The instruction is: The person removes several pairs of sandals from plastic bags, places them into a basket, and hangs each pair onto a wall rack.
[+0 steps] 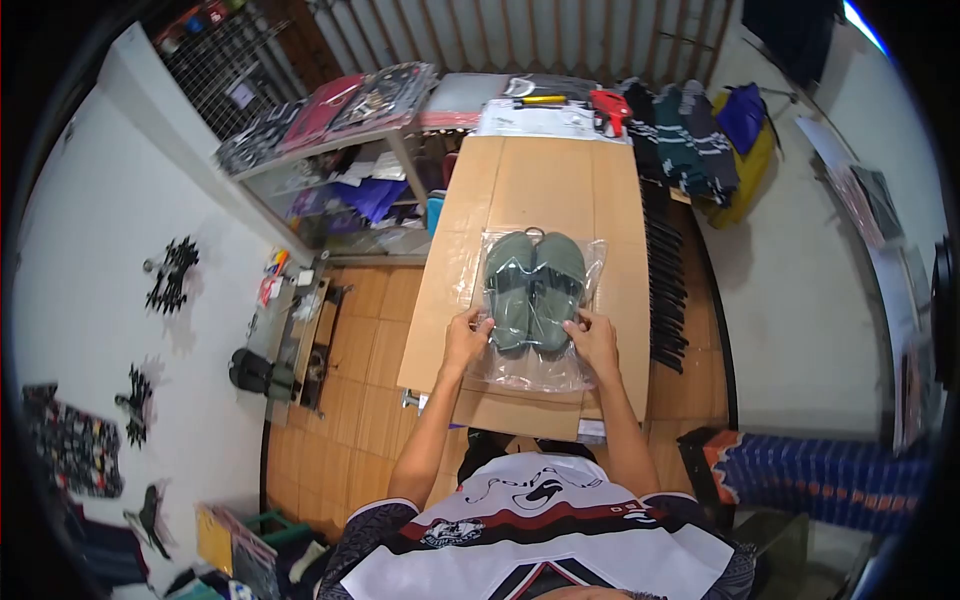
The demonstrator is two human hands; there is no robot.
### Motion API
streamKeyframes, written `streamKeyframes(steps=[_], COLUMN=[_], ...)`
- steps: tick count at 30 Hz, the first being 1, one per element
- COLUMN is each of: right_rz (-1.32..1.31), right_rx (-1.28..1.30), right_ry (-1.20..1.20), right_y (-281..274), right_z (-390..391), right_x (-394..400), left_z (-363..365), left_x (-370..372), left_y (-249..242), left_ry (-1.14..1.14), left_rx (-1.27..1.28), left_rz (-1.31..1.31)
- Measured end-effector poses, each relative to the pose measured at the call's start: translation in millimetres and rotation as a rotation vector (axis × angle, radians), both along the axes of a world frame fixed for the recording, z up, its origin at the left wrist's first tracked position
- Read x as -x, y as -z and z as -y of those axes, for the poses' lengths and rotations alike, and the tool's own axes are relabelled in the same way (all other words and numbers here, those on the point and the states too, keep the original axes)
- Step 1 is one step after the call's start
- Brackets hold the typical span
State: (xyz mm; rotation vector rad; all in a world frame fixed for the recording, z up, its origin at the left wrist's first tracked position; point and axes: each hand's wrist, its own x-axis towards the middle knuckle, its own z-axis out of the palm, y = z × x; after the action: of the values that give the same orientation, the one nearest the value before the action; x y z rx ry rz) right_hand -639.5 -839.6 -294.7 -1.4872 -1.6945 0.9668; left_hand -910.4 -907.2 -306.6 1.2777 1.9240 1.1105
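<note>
A pair of dark green slide sandals [511,290] lies side by side inside a clear plastic bag [530,373]. A small dark hook-like loop [535,234] shows at their top end. The bag rests flat on a cardboard sheet [545,190] that covers the table. At the bag's left edge, my left hand [466,338] pinches the plastic beside the lower part of the left sandal. My right hand [594,339] grips the right edge, its thumb close to the right sandal. The bag's lower edge spreads loosely between my wrists.
At the table's far end lie white paper [537,118], a yellow-handled tool [541,100] and a red tool [610,108]. Folded packed clothes sit on a glass cabinet [325,185] at left. Black hangers [664,280] line the table's right side. Blue boxes [820,475] stand at lower right.
</note>
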Motion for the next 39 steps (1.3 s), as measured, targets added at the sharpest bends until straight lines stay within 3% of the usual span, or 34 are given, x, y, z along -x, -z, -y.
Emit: streamKeyframes(steps=[6,9,12,15,16,19,27,30,34,37,39], right_rz=[0.154,0.184,0.210,0.020,-0.336,-0.530,-0.690,-0.764,-0.846,-0.880,-0.905], right_rx=[-0.022,-0.009,0.024,0.092,0.214,0.140,0.070,0.049,0.136,0.229,0.257], right_ry=[0.220,0.401,0.435,0.478,0.513,0.636,0.824,0.861,0.842,0.756,0.707], right_y=[-19,-18,-1,24,26,30,22,32,19,10,11], right_z=[26,61,104,138,146,164,183,187,193,196,198], right_x=[18,16,0,-13,-11,-1,25,29,31,28,27], left_z=[-15,2,25,49,55,70,90,90,95,100,101], left_x=[28,39,53,66,70,78,79,76,59,30,9], left_y=[5,-16,-16,-11,-10,-8,-11,-16,-30,-48,-50], left_ry=[0.143,0.227,0.292,0.369,0.370,0.368,0.343,0.357,0.297,0.270,0.366], left_rx=[0.025,0.024,0.064,0.038,0.059,0.083,0.062,0.067,-0.019,-0.235,-0.256], left_rz=[-0.008,-0.040,-0.035,0.032,0.075,0.141,0.165,0.042,-0.078,-0.206,-0.125])
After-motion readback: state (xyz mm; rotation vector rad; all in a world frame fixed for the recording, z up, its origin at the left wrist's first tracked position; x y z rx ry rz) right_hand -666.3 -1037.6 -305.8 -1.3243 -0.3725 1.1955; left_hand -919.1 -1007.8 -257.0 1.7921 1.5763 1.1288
